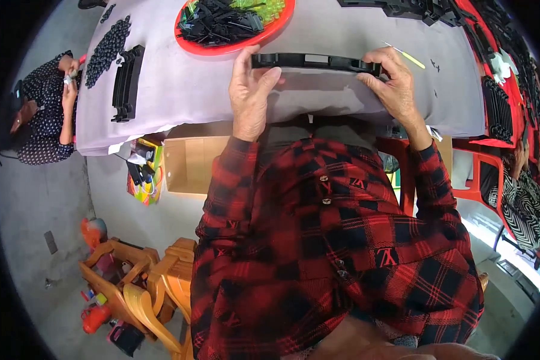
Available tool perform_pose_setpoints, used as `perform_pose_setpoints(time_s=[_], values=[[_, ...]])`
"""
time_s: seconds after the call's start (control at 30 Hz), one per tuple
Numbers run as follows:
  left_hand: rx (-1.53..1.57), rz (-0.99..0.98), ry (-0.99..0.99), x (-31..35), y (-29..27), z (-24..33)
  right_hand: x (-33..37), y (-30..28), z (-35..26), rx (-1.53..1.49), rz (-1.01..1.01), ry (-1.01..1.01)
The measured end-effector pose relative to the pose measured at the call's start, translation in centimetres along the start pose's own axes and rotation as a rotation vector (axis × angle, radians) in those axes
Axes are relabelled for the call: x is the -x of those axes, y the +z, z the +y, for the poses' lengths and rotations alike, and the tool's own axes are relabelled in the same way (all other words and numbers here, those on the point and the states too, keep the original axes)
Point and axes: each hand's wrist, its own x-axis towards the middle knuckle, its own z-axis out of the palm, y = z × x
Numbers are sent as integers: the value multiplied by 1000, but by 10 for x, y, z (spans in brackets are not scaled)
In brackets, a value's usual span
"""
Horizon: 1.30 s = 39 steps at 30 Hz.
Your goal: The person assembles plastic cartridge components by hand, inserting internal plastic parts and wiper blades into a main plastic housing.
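A long, narrow black plastic bar is held level above the cloth-covered table, with a pale rectangle at its middle. My left hand grips its left end, fingers at the end and thumb on the near side. At the right end, my right hand pinches the bar between thumb and fingers. Just beyond the bar stands a red tray heaped with thin black pieces and yellow-green clear pieces. A thin yellow-handled tool lies beyond my right hand.
More black bars lie at the table's left, near a pile of small dark pieces. A person sits past the left edge, hands raised around a small object. Black parts crowd the right side. A cardboard box sits below the table edge.
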Motion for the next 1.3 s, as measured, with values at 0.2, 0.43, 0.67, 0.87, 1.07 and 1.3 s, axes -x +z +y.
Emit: perform_pose_setpoints(time_s=[0.2, 0.43, 0.67, 0.87, 1.07, 1.3], values=[[-269, 87, 63, 5, -8, -5, -1, 4, 5, -45, -141, 123], [-949, 82, 322, 1, -12, -1, -11, -6, 12, 3, -310, 228], [-1119, 28, 393, 0, -15, -5, -50, -9, 20, -226, -268, 276], [-1092, 5, 430, 1, -20, -10, -109, 47, 11, -190, -288, 133], [-1099, 12, 438, 2, -18, -7, -141, 111, 14, -10, -271, 40], [-1104, 15, 446, 2, -20, -8, -161, 144, 20, 218, -262, -213]])
